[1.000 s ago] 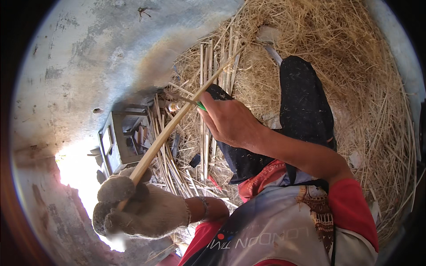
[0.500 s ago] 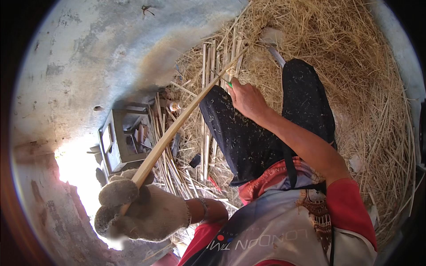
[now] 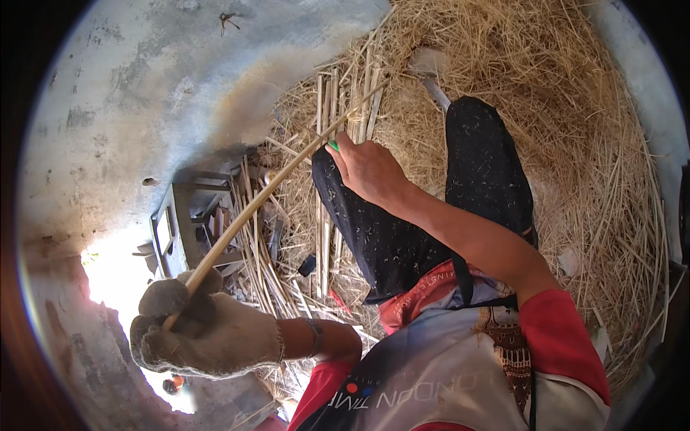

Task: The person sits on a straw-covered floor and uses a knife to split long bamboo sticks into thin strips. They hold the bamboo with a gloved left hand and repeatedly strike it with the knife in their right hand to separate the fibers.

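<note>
A long, pale bamboo strip (image 3: pixel 248 213) slants across the view, from the lower left up to the heap of shavings. My left hand (image 3: pixel 215 336), in a thick grey-white work glove, is closed round its near end. Beside the far part of the strip, above my left knee, my bare right hand (image 3: pixel 372 174) grips a knife by its green handle (image 3: pixel 333 145). The fingers hide most of the knife, and its blade cannot be made out clearly now.
Pale shavings (image 3: pixel 517 50) cover the floor ahead and to the right. Several split strips (image 3: pixel 323 237) lie left of my legs (image 3: pixel 489 158). A wooden frame (image 3: pixel 176 230) stands by the stained wall (image 3: pixel 129 122), near a bright opening (image 3: pixel 115 276).
My right hand has shifted left along with the knife, whose thin blade showed earlier. My left hand and the strip's near end have also moved slightly left, and the strip appears turned to a narrower side.
</note>
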`<move>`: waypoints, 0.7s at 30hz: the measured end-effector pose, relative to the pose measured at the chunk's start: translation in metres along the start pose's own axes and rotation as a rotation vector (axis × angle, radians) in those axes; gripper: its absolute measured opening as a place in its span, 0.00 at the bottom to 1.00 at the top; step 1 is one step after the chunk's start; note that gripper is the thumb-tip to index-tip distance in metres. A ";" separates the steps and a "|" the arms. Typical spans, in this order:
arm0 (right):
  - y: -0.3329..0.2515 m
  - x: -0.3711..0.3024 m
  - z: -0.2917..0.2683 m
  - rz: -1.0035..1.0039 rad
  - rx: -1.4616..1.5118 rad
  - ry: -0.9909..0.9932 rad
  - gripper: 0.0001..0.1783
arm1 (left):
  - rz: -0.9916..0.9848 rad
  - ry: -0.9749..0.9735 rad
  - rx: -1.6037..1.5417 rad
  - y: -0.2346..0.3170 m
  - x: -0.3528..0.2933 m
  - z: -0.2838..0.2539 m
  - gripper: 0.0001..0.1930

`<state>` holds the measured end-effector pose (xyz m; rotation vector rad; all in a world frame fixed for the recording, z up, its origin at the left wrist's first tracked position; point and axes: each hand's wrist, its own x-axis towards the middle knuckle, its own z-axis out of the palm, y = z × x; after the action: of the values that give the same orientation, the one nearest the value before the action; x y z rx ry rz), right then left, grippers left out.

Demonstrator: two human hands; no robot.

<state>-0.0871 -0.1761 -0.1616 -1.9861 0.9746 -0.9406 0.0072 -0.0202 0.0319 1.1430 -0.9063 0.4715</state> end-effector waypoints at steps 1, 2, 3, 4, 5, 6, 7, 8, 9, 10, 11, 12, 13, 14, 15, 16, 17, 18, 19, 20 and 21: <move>0.011 -0.003 0.006 0.002 0.016 0.032 0.15 | -0.012 -0.004 -0.005 0.000 0.000 0.001 0.13; 0.055 -0.003 0.002 0.085 -0.067 0.052 0.14 | -0.037 -0.028 -0.042 -0.005 -0.005 0.015 0.13; 0.079 0.011 0.004 0.121 -0.114 0.059 0.13 | -0.022 -0.023 -0.038 -0.003 0.000 0.016 0.13; 0.068 0.008 0.005 0.201 -0.230 0.011 0.14 | -0.034 -0.020 -0.033 -0.001 -0.001 0.009 0.13; 0.068 0.011 0.004 0.179 -0.200 0.013 0.15 | -0.032 -0.012 -0.035 -0.003 0.000 0.008 0.13; 0.066 0.015 -0.001 0.159 -0.170 0.015 0.17 | -0.023 -0.004 -0.041 -0.007 0.002 0.013 0.13; 0.064 0.018 -0.006 0.140 -0.142 0.020 0.18 | -0.025 0.000 -0.039 -0.006 0.001 0.012 0.12; 0.061 0.016 -0.010 0.200 -0.111 0.002 0.19 | -0.034 -0.008 -0.041 -0.005 -0.003 0.009 0.12; 0.042 0.012 -0.019 0.252 -0.072 -0.028 0.19 | -0.034 -0.002 -0.034 -0.005 -0.005 0.005 0.12; 0.025 0.005 -0.028 0.316 -0.031 -0.054 0.20 | -0.028 -0.002 -0.027 -0.004 -0.006 0.005 0.12; 0.011 0.003 -0.030 0.220 0.026 -0.067 0.20 | -0.020 0.000 -0.022 -0.002 -0.007 0.004 0.12; -0.003 0.001 -0.027 0.124 0.085 -0.080 0.20 | -0.014 0.001 -0.016 0.000 -0.006 0.002 0.12; -0.016 -0.005 -0.025 -0.045 0.113 -0.018 0.19 | -0.015 -0.002 -0.021 -0.001 -0.008 0.004 0.12; -0.037 -0.013 -0.028 -0.196 0.190 0.063 0.17 | -0.012 0.003 -0.018 -0.002 -0.008 0.002 0.12; -0.053 -0.021 -0.038 -0.217 0.173 0.074 0.16 | -0.009 0.003 -0.016 -0.001 -0.008 0.000 0.12; -0.065 -0.027 -0.046 -0.239 0.160 0.086 0.16 | -0.007 0.003 -0.019 -0.001 -0.008 0.001 0.12; -0.069 -0.030 -0.049 -0.261 0.148 0.097 0.15 | -0.003 0.000 -0.020 0.000 -0.008 0.001 0.11; -0.043 -0.026 -0.033 -0.151 0.086 0.072 0.14 | -0.001 -0.002 -0.021 0.000 -0.009 0.001 0.11; -0.027 -0.016 -0.038 -0.049 0.065 0.080 0.13 | 0.003 0.000 -0.025 0.000 -0.011 0.003 0.11; -0.024 -0.017 -0.034 -0.041 0.072 0.082 0.13 | 0.006 0.002 -0.028 0.001 -0.012 0.007 0.11; -0.023 -0.019 -0.030 -0.033 0.078 0.084 0.14 | -0.001 -0.003 -0.028 0.002 -0.012 0.005 0.11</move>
<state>-0.1127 -0.1582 -0.1338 -1.9163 0.9395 -1.0714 -0.0026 -0.0232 0.0240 1.1190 -0.9129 0.4554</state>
